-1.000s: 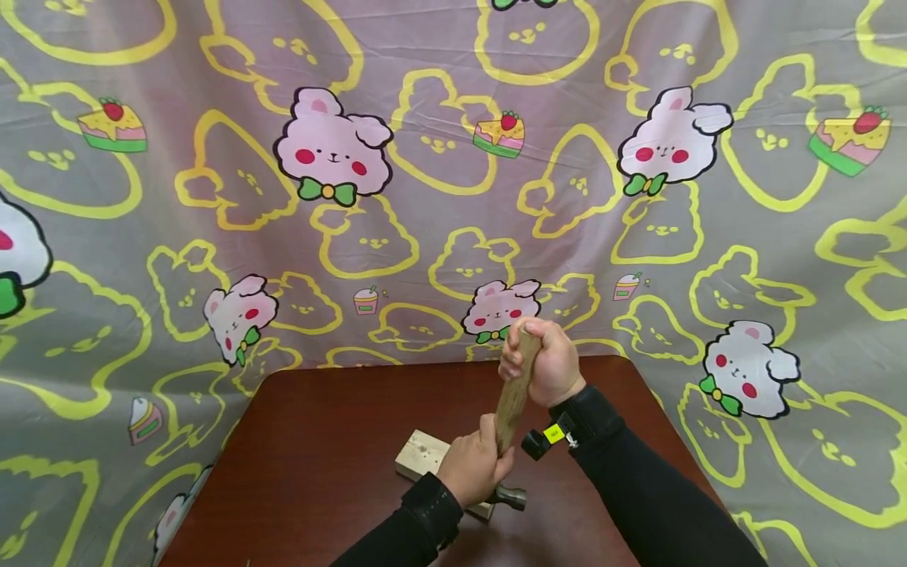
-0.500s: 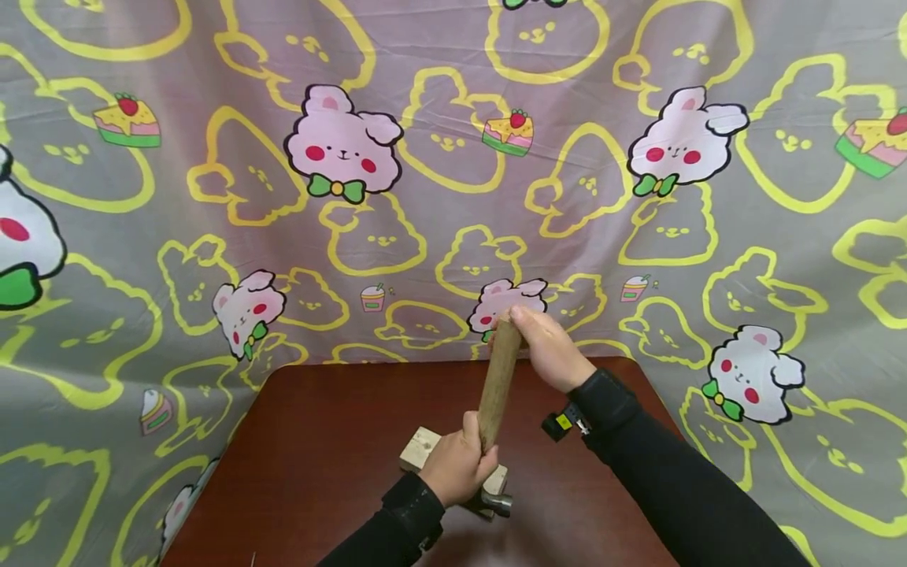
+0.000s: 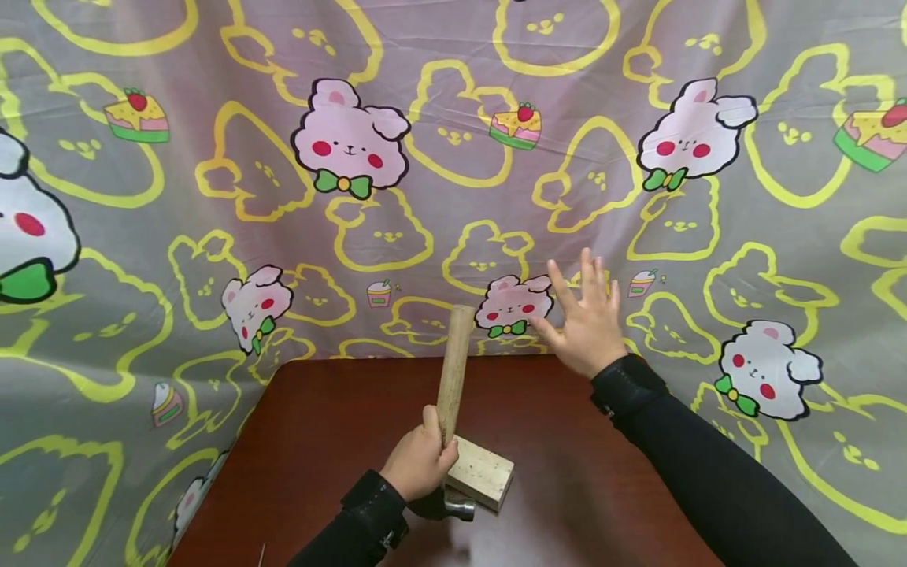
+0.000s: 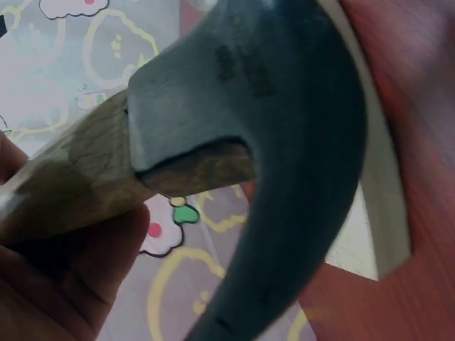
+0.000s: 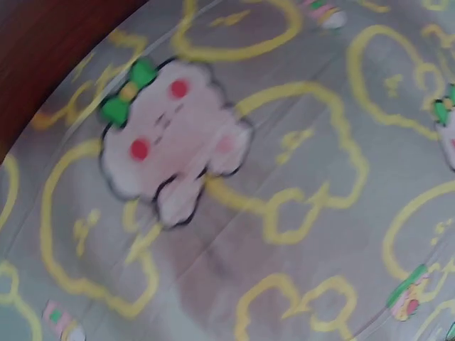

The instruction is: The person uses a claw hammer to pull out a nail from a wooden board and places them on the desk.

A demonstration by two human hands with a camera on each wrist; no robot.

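Observation:
A claw hammer (image 3: pixel 454 370) with a wooden handle stands with its handle pointing up and its metal head low. My left hand (image 3: pixel 420 461) grips the handle just above the head. In the left wrist view the dark claw head (image 4: pixel 306 106) fills the middle, with fingers curled round the wood. Beside the hammer, a pale wooden block (image 3: pixel 482 471) lies on the table, partly covered by the hand and hammer. My right hand (image 3: pixel 586 319) is raised to the right with fingers spread, apart from the hammer and holding nothing.
The reddish-brown table (image 3: pixel 333 425) runs back to a patterned cloth curtain (image 3: pixel 418 197) that hangs behind it and at both sides. A thin nail-like piece (image 3: pixel 262 554) shows at the table's front left.
My right hand has let go of the handle's top, moved right and spread its fingers. The left hand has carried the hammer leftward, uncovering the block's right part.

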